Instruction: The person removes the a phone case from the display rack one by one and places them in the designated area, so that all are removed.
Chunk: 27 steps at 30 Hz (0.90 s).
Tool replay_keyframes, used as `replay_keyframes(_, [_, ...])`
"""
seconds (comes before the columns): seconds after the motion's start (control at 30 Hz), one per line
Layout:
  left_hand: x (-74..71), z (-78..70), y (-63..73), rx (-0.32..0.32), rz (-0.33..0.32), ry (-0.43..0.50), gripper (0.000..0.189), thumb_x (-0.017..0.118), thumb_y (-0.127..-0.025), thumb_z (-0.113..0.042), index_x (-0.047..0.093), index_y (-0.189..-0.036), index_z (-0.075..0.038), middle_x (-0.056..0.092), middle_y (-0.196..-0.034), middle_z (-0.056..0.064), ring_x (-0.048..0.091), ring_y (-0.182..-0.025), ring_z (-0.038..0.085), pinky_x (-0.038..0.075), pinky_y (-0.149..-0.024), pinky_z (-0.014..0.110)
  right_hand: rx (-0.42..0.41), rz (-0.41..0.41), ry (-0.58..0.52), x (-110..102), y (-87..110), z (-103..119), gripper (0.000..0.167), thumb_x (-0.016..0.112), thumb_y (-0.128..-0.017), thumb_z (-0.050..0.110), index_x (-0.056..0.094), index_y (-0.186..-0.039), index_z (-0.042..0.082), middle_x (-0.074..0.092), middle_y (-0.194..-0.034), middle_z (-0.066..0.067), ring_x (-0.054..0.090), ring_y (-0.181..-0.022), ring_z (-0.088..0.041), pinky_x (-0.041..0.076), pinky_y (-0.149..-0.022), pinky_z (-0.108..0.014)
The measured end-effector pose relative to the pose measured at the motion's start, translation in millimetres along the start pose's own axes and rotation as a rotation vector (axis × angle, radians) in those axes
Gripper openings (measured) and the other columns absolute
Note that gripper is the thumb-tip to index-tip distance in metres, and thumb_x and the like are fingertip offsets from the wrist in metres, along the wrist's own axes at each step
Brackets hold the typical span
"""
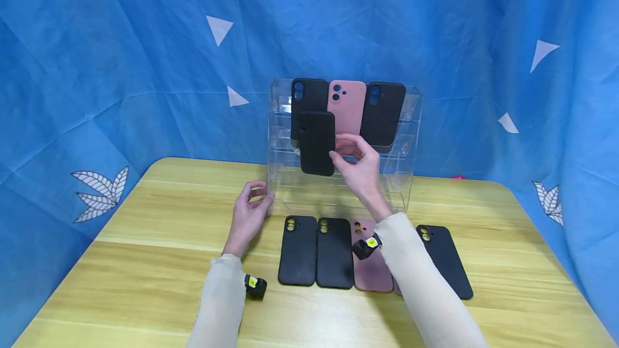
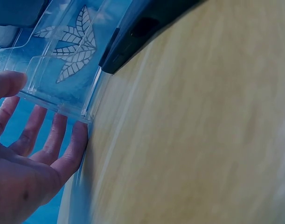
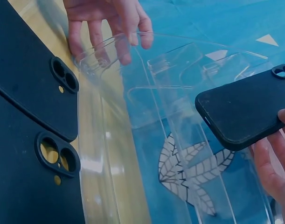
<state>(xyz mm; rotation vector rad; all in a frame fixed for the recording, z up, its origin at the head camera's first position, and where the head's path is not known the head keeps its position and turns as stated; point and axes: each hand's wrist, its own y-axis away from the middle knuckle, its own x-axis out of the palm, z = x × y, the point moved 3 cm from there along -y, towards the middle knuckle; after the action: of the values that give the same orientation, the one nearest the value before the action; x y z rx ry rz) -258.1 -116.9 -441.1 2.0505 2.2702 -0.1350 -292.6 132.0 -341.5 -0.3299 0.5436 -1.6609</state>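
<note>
My right hand (image 1: 360, 168) pinches a black phone case (image 1: 316, 144) by its right edge, thumb in front and fingers behind. The case is upright before the clear display rack (image 1: 411, 176), overlapping the left end of its top row. In the right wrist view the held case (image 3: 242, 109) hangs over the clear tiers, camera cutout away from the table. My left hand (image 1: 249, 216) holds the rack's lower left side; the left wrist view shows the thumb (image 2: 11, 84) on one side of the clear panel and the fingers (image 2: 51, 140) along the other.
On the top tier stand a black case (image 1: 309, 93), a pink case (image 1: 348, 103) and another black case (image 1: 384, 114). Before the rack lie black cases (image 1: 297, 251) (image 1: 335, 254) (image 1: 447, 262) and a pink case (image 1: 369, 273); my right sleeve (image 1: 425, 283) partly covers this row. A blue curtain (image 1: 145, 69) hangs behind.
</note>
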Motion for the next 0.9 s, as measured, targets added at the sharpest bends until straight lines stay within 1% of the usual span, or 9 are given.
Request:
replay_keyframes(0.17, [0.1,-0.3,-0.8,0.003,0.0,0.001,0.035,0.067,-0.099,-0.018,0.055,-0.132,-0.014,0.059,-0.136,0.015,0.064,-0.12,0.035,0.061,-0.088,0.044,-0.026,0.01,-0.007,-8,-0.1,-4,0.034,0.074,-0.087,-0.006,0.067,-0.12,-0.001,0.069,-0.105,-0.024,0.068,-0.083,-0.005,0.057,-0.071,-0.016])
replay_keyframes(0.3, [0.3,-0.1,-0.8,0.001,-0.001,-0.003,0.035,0.067,-0.099,-0.019,0.055,-0.132,-0.014,0.058,-0.136,0.015,0.063,-0.121,0.035,0.06,-0.089,0.044,-0.052,0.027,-0.002,-15,2.0,-3,0.033,0.075,-0.088,-0.003,0.067,-0.119,0.002,0.068,-0.103,-0.02,0.07,-0.084,-0.006,0.057,-0.07,-0.017])
replay_keyframes(0.43, [-0.2,0.8,-0.9,-0.002,-0.001,-0.007,0.036,0.066,-0.1,-0.019,0.054,-0.133,-0.014,0.058,-0.137,0.015,0.063,-0.123,0.035,0.06,-0.09,0.044,-0.067,0.028,-0.011,-22,5.6,0,0.032,0.073,-0.088,-0.005,0.067,-0.119,0.001,0.066,-0.102,-0.018,0.071,-0.083,-0.006,0.058,-0.071,-0.016])
replay_keyframes(0.6, [-0.6,1.5,-1.0,-0.002,-0.005,-0.004,0.036,0.067,-0.099,-0.019,0.054,-0.133,-0.014,0.057,-0.138,0.015,0.063,-0.123,0.034,0.06,-0.09,0.044,-0.074,0.029,-0.031,-31,10.1,0,0.031,0.07,-0.087,-0.01,0.066,-0.117,-0.004,0.065,-0.104,-0.016,0.071,-0.082,-0.006,0.061,-0.077,-0.018])
replay_keyframes(0.77, [0.4,0.9,-0.5,0.003,-0.004,0.002,0.035,0.067,-0.099,-0.018,0.055,-0.131,-0.013,0.059,-0.137,0.016,0.064,-0.121,0.034,0.06,-0.089,0.044,-0.052,0.03,-0.022,-40,15.6,-3,0.032,0.069,-0.087,-0.011,0.065,-0.118,-0.004,0.065,-0.102,-0.011,0.071,-0.082,-0.007,0.061,-0.078,-0.022])
replay_keyframes(0.9, [0.6,0.8,-0.6,0.003,-0.002,0.003,0.035,0.067,-0.099,-0.017,0.055,-0.131,-0.013,0.058,-0.137,0.017,0.064,-0.121,0.035,0.06,-0.088,0.043,-0.015,0.034,-0.017,-47,20.0,-5,0.032,0.067,-0.087,-0.012,0.063,-0.119,-0.005,0.065,-0.102,-0.006,0.068,-0.085,-0.006,0.06,-0.081,-0.02])
